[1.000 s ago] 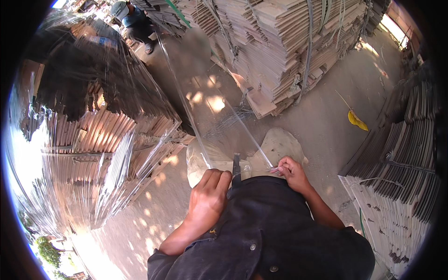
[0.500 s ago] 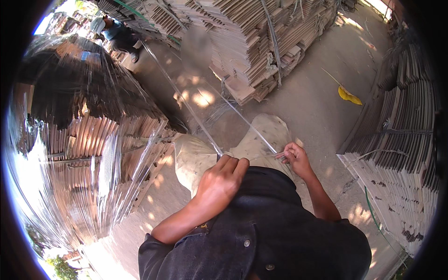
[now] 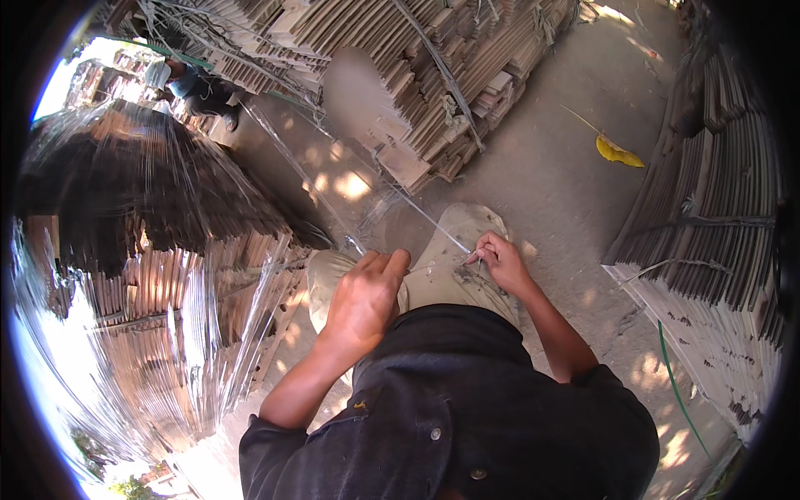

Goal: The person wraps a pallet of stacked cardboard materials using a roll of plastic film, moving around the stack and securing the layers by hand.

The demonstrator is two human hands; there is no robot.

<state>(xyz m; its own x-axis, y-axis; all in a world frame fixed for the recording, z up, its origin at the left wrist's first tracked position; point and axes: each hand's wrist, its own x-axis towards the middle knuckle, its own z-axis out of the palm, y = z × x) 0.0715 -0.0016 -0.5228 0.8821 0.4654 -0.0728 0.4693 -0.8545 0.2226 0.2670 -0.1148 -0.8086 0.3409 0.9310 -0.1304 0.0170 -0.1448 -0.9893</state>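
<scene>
Head view: right of the film-wrapped cardboard stack (image 3: 167, 308), the left hand (image 3: 364, 296) curls its fingers around a clear strip (image 3: 355, 243); farther right of that stack, the right hand (image 3: 500, 262) pinches a second strip (image 3: 429, 217) between its fingers. Both strips stretch away past the stack.

You wear a faded black shirt (image 3: 517, 400) with loose sleeves (image 3: 271, 454) ending near the elbows, two round, pale buttons (image 3: 435, 434) down the front and a small yellow mark (image 3: 360, 405) on its left side. Your trousers (image 3: 442, 287) are light beige, speckled with dark smudges. Your left hand (image 3: 364, 298) and right hand (image 3: 503, 260) are bare.
</scene>
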